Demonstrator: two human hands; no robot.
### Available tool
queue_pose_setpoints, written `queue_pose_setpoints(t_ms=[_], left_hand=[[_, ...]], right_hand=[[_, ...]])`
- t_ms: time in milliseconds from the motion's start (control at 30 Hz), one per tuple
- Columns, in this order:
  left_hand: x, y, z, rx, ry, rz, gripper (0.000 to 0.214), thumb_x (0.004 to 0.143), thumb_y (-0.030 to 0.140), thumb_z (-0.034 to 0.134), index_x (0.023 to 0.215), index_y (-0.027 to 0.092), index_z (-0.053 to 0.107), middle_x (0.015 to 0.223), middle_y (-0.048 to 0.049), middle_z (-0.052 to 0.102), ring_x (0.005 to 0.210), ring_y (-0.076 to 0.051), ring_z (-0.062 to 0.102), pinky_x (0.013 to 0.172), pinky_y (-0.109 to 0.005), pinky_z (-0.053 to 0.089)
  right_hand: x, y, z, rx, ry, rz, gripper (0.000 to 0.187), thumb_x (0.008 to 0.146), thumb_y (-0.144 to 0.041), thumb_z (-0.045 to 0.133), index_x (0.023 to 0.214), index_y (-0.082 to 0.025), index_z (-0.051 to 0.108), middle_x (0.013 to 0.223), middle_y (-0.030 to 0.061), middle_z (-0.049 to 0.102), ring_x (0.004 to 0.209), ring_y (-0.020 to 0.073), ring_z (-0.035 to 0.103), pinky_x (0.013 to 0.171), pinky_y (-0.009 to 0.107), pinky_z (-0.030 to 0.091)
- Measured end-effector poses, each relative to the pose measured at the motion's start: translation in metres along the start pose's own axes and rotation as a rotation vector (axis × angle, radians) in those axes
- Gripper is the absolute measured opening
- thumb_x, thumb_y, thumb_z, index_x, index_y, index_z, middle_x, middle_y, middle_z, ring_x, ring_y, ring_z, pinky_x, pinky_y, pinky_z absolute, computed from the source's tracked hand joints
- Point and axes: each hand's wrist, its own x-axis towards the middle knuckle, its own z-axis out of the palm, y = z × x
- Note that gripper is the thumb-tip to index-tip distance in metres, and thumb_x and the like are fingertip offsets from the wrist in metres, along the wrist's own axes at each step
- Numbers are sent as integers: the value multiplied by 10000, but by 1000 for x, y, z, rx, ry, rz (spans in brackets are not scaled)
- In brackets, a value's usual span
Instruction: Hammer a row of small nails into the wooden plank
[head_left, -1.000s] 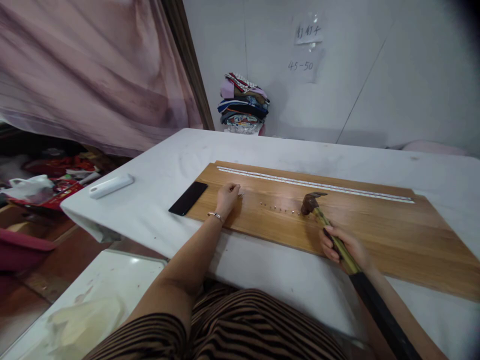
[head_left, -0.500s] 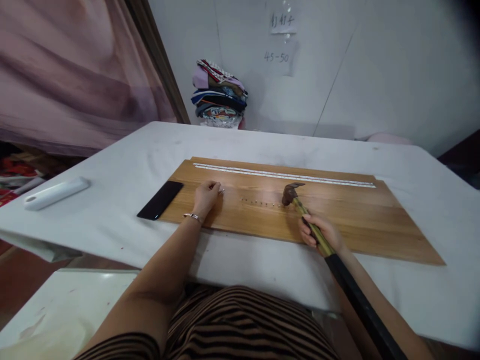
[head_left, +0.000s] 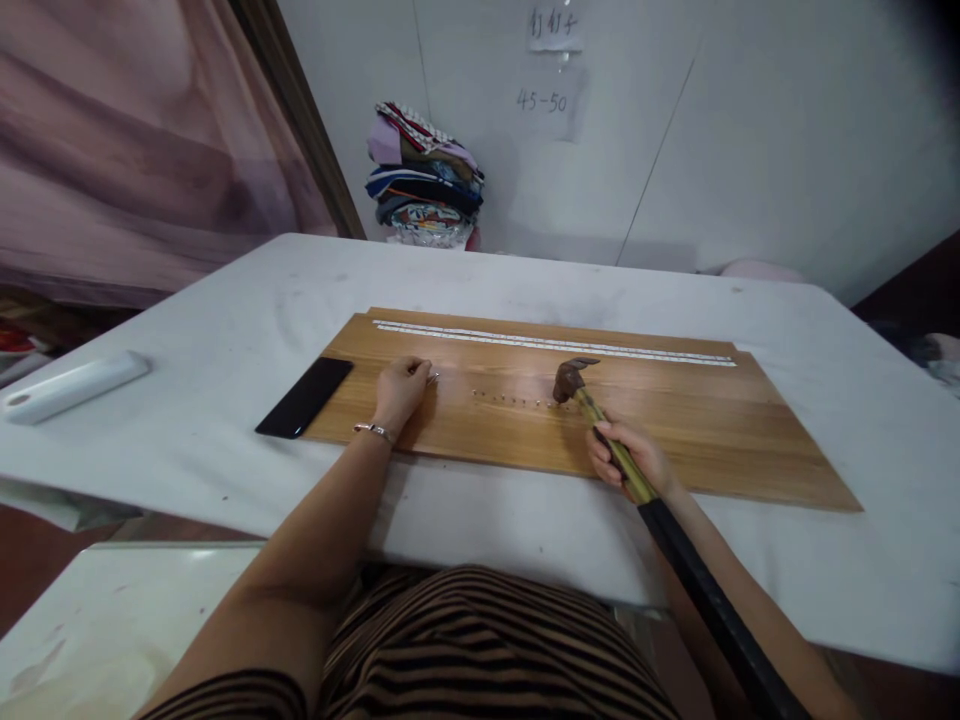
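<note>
A wooden board (head_left: 480, 435) lies flat, with a short row of small nails (head_left: 514, 401) across its middle. My right hand (head_left: 634, 455) is closed around the upper handle of a claw hammer (head_left: 670, 532). The hammer's rusty brown head is at the right end of the row, and whether it touches a nail there cannot be made out. Over the board's left part, my left hand (head_left: 401, 392) has its fingers pinched together. Small shiny metal pieces, which look like nails, stick out at its fingertips; how many is unclear.
Two white measuring strips (head_left: 555, 345) run along the board's far side. A black phone (head_left: 305, 398) overlaps its left edge. On the white-covered table (head_left: 247, 330) a white, handle-like object (head_left: 79, 385) lies at far left. Folded clothes (head_left: 427, 180) are stacked behind the table.
My view has shifted slightly, so everything appears a little further left and higher. Both hands and the hammer keep nearly the same places over the board.
</note>
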Motion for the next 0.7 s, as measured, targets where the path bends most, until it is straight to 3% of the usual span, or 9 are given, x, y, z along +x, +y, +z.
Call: queue_pose_setpoints(t_ms=[433, 700], left_hand=[[-2, -3, 1, -65, 11, -4, 259, 835, 331, 521, 844, 169, 722, 891, -71, 736, 849, -203, 641, 754, -280, 459], [-11, 1, -9, 54, 40, -53, 226, 834, 316, 552, 909, 182, 717, 941, -54, 723, 862, -183, 639, 749, -263, 452]], right_hand=[[1, 4, -4, -37, 23, 36, 259, 781, -395, 606, 784, -222, 413, 514, -75, 466, 297, 56, 369, 287, 184, 243], [-3, 3, -3, -4, 19, 33, 286, 777, -415, 634, 912, -231, 463, 540, -82, 474, 308, 56, 373, 297, 169, 260]])
